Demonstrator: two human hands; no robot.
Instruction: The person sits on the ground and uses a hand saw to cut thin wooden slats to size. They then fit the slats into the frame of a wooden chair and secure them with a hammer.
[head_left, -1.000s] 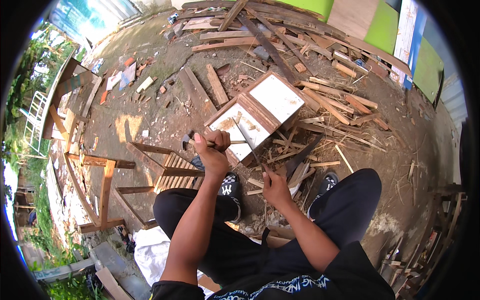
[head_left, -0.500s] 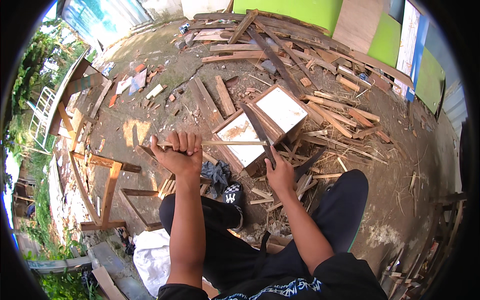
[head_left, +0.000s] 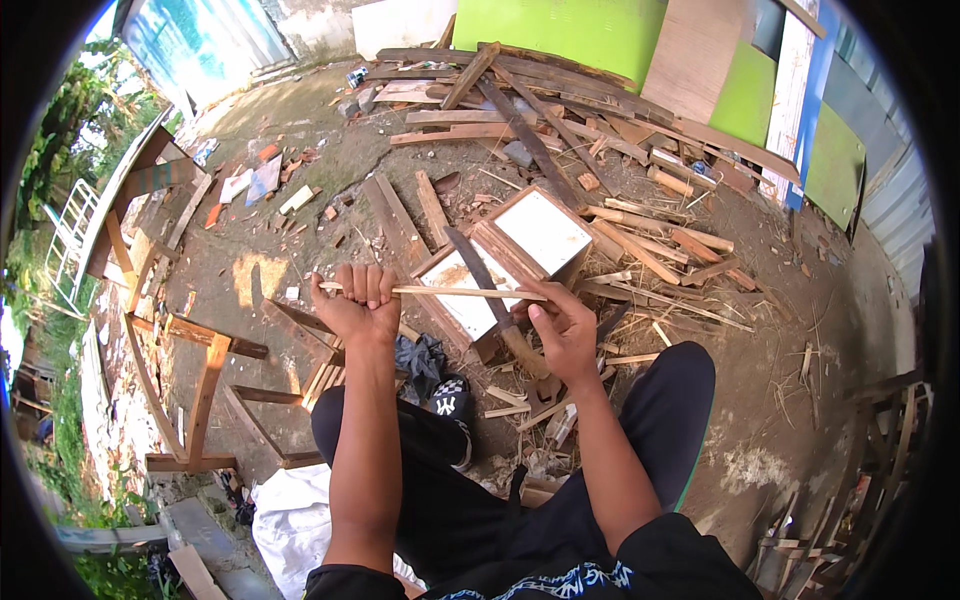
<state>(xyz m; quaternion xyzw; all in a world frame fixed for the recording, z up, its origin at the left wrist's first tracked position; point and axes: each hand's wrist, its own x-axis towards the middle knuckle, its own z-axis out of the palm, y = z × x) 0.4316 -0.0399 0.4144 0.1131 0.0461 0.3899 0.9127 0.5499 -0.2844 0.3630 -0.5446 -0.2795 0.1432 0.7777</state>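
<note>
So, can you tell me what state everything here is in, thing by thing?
Thin wooden stick: straight, held crosswise
Left hand: closed around the stick
Right hand: pinching the stick's other end
Machete: blade bare, apparently unheld
White-topped wooden box: nearer panel littered with wood bits
Black plastic bag: crumpled
White sack: rumpled
Planks: loosely heaped

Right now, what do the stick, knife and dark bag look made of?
Stick: bare wood, by its pale, unpainted tan colour. Knife: blade likely dull steel, dark and thin; handle probably wood, brown and matte. Bag: probably thin plastic, from its crumpled folds.
</note>
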